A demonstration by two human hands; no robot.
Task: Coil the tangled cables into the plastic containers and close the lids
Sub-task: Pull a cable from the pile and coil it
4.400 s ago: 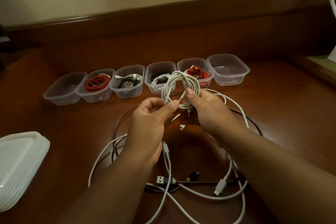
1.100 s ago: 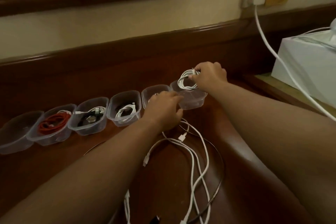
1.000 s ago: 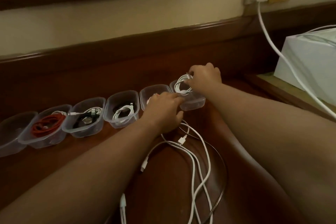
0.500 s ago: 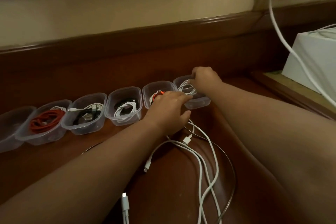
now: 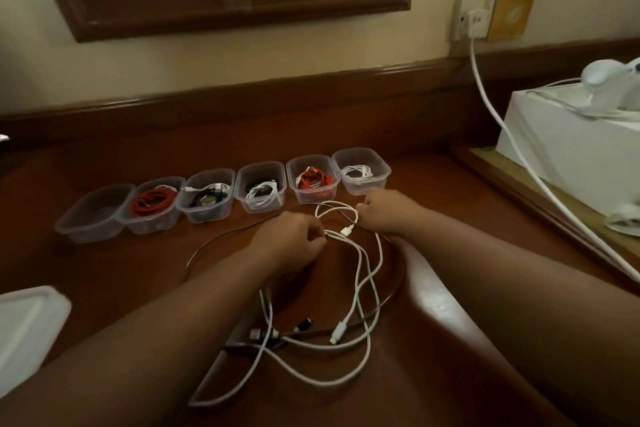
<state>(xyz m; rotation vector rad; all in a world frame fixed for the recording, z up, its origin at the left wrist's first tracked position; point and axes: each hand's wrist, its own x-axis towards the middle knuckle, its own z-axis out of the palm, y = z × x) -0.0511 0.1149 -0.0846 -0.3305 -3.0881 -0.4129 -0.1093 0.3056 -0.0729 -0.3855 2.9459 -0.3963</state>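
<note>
Six tubs (image 5: pixel 361 172) are sitting in a row on the table (image 5: pixel 467 204). Five are holding cables; the far-left tub (image 5: pixel 93 213) is looking empty. No lids are on. In front of the tubs, the left hand (image 5: pixel 289 242) is pinching a loose white cable (image 5: pixel 360 274), and the right hand (image 5: pixel 382 213) is curling beside it; I cannot tell if it is holding any.

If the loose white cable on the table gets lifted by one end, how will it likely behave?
The white cable lies in slack loops, so it is probably floppy and would trail. It crosses a dark cable, so it may snag and drag that along. The left hand already grips it.
</note>
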